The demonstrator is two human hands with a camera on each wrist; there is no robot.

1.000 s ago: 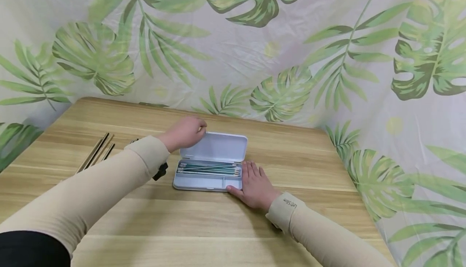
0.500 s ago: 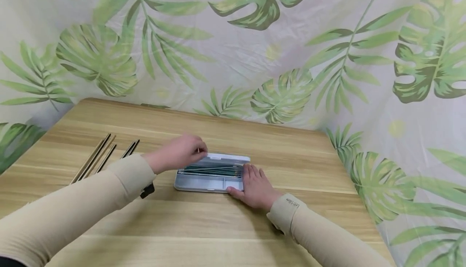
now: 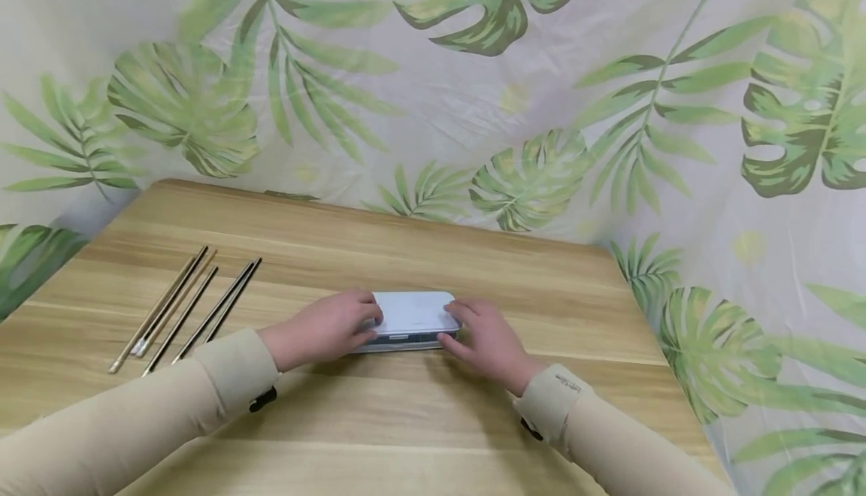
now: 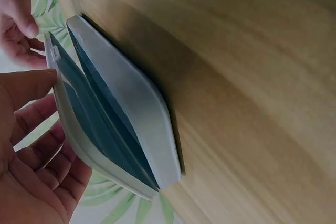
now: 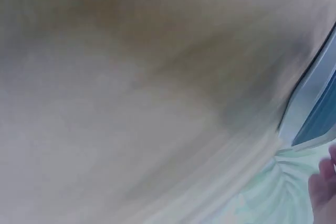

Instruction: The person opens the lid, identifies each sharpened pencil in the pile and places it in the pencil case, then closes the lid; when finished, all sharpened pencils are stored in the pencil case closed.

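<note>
A pale tin pencil case (image 3: 406, 346) lies on the table in the head view, its lid (image 3: 416, 311) lowered most of the way. In the left wrist view a narrow gap separates the lid from the base (image 4: 137, 93). My left hand (image 3: 333, 325) pinches the lid's left end, thumb on the front rim and fingers behind its outer face. At the right front corner is my right hand (image 3: 492, 342), its relaxed fingers right at the lid's edge and thumb near the front. The pencils inside are hidden by the lid in the head view.
Several long thin pencils (image 3: 181, 312), black and tan, lie loose left of the case, close beyond my left sleeve (image 3: 155, 406). A leaf-patterned cloth (image 3: 433, 90) hangs behind the wooden table (image 3: 528, 270).
My left hand has swung the lid from upright down over the case, covering the green pencils. The right hand has lifted from lying flat beside the case to the lid's right corner.
</note>
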